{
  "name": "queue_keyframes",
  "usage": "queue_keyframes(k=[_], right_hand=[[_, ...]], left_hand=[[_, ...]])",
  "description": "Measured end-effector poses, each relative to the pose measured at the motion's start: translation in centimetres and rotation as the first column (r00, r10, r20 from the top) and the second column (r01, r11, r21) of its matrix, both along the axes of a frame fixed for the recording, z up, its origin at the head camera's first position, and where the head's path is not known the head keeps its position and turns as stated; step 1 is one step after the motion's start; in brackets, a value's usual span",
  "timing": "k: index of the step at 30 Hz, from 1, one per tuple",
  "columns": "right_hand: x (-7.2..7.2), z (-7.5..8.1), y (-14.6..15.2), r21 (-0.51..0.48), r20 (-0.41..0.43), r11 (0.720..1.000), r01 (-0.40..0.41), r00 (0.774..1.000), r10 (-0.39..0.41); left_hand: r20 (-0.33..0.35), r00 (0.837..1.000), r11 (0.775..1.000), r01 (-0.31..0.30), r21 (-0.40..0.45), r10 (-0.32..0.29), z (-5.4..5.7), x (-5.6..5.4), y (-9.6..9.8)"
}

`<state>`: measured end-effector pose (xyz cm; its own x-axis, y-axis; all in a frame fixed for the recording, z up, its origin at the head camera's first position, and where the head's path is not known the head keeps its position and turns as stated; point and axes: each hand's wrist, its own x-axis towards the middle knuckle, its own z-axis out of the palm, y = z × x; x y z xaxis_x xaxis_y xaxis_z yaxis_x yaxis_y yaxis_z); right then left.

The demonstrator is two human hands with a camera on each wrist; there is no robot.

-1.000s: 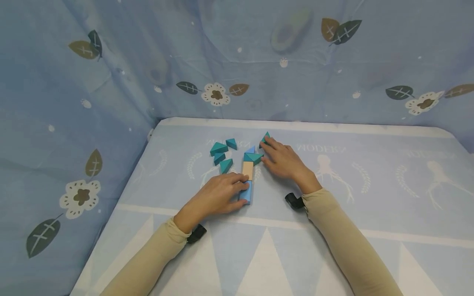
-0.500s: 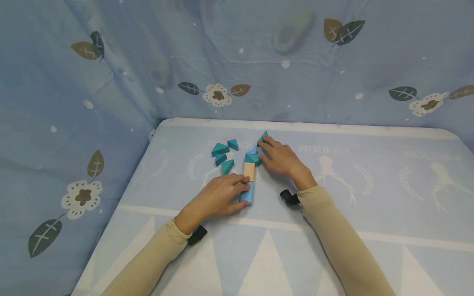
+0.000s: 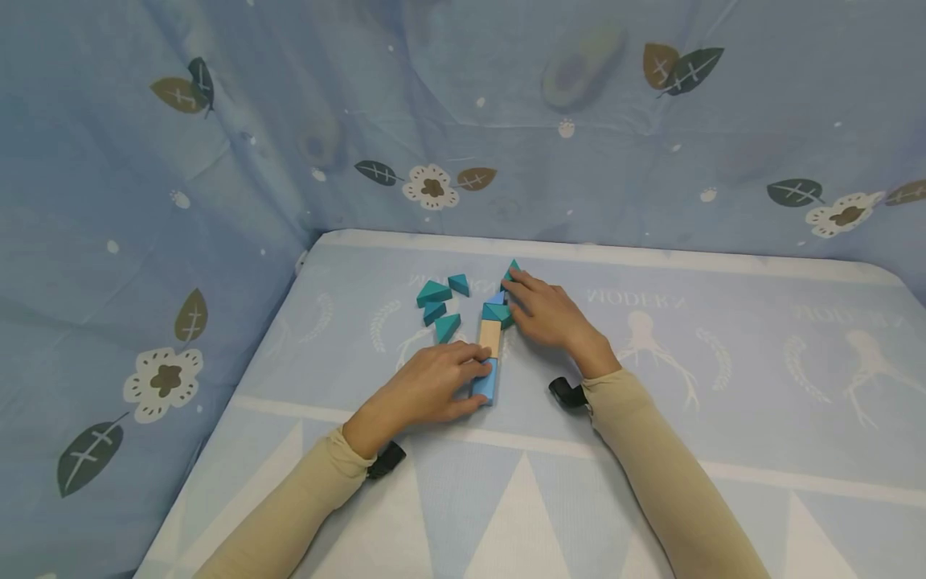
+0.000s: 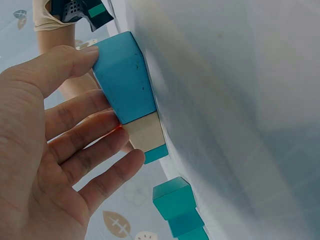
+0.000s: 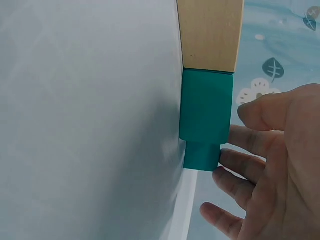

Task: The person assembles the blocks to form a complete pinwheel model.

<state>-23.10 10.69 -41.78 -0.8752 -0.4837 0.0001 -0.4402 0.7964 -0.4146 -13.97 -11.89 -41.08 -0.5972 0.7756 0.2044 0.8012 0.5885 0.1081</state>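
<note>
A row of blocks runs away from me: a blue block (image 3: 486, 384), a plain wooden block (image 3: 489, 336), a teal piece (image 3: 497, 313) and a light blue triangular block (image 3: 497, 297), partly covered. My left hand (image 3: 434, 382) rests its fingers along the row's left side; in the left wrist view the thumb touches the blue block (image 4: 125, 77) near its end. At the row's far right, my right hand (image 3: 551, 316) touches a teal triangular block (image 3: 512, 268) with extended fingertips. Its thumb lies beside the teal piece; the right wrist view shows a small gap to the teal block (image 5: 206, 106).
Several loose teal triangular blocks (image 3: 433, 293) lie left of the row's far end. A patterned pale blue cloth covers the table (image 3: 694, 362). Behind and to the left hangs a blue curtain (image 3: 289, 121) with leaves and flowers. Black wrist devices (image 3: 567, 393) sit under both wrists.
My right hand has shifted slightly left, bringing the far teal triangular block closer to the row's end. My left hand keeps its place on the row. The head view has shifted a little.
</note>
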Motion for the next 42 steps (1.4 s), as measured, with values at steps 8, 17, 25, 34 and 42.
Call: queue_keyframes(k=[8,17,25,34,42], right_hand=[[0.2,-0.1,-0.3,-0.014,-0.049,1.0,-0.021,0.999,0.02],[0.5,-0.1,-0.6,-0.023,-0.059,0.999,-0.045,0.997,0.043],[0.8,0.0,-1.0,-0.016,-0.07,0.998,-0.054,0.996,0.053],[0.9,0.1,-1.3,0.006,-0.076,0.998,-0.059,0.995,0.059],[0.9,0.0,-1.4,0.004,-0.079,0.998,-0.068,0.994,0.069]], left_hand=[[-0.008,1.0,1.0,0.006,0.007,-0.006,0.0,0.0,0.0],[-0.018,1.0,1.0,0.009,0.012,-0.008,-0.1,0.0,0.0],[-0.002,1.0,1.0,-0.001,0.004,0.001,-0.1,-0.1,0.1],[-0.002,1.0,1.0,0.001,0.008,-0.001,0.0,-0.2,0.1],[-0.003,1.0,1.0,0.003,0.002,-0.003,-0.1,-0.3,0.0]])
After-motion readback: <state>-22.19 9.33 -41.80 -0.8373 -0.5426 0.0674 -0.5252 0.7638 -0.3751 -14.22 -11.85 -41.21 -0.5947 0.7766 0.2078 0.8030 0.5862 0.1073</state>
